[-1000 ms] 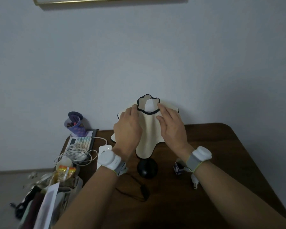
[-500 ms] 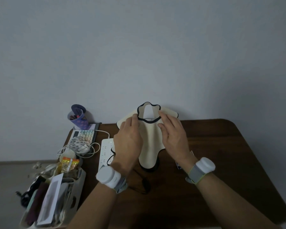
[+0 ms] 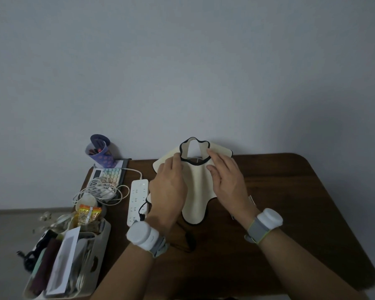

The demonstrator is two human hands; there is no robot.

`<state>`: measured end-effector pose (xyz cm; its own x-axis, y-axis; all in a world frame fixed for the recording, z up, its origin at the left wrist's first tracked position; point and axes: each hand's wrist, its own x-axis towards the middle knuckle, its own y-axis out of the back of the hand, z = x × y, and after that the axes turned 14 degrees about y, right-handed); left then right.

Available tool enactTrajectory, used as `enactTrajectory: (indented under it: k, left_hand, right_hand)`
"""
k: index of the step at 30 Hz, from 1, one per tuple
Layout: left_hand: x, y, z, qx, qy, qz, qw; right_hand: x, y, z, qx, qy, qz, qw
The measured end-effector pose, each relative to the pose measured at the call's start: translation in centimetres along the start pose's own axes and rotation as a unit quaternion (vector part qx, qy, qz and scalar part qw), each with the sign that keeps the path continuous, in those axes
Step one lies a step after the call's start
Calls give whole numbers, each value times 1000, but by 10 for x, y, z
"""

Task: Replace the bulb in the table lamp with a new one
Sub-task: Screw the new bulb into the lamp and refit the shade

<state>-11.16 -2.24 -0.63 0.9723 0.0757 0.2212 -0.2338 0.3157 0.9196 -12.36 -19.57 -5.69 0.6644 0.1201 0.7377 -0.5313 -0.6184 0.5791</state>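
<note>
Head view. A table lamp with a cream, wavy-edged lampshade (image 3: 198,187) trimmed in black stands at the back middle of a dark wooden desk (image 3: 290,191), close to the wall. The left hand (image 3: 168,187) rests against the shade's left side, its fingers (image 3: 175,161) straight and together, tips reaching the black rim of the top opening. The right hand (image 3: 228,180) lies on the shade's right side, fingers (image 3: 215,155) extended and slightly apart, tips at the same rim. Something pale shows inside the opening; whether it is the bulb cannot be told. Each wrist carries 1 white device on a grey band. A white power strip (image 3: 138,201) lies just left of the lamp; a pen cup (image 3: 100,153), coiled cable (image 3: 100,190) and storage bin (image 3: 69,260) occupy the desk's left edge.
</note>
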Motion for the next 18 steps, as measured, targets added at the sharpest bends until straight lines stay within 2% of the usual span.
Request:
enactTrajectory:
  k: [10,18]
  left_hand:
    - [-8,4,-5,-2,37,-13,999]
    - [-9,-5,0,-13,14,-24,1000]
  right_hand:
    - [0,-3,-9,7,0,1,1000]
    - [-10,2,1,9,-9,-9,1000]
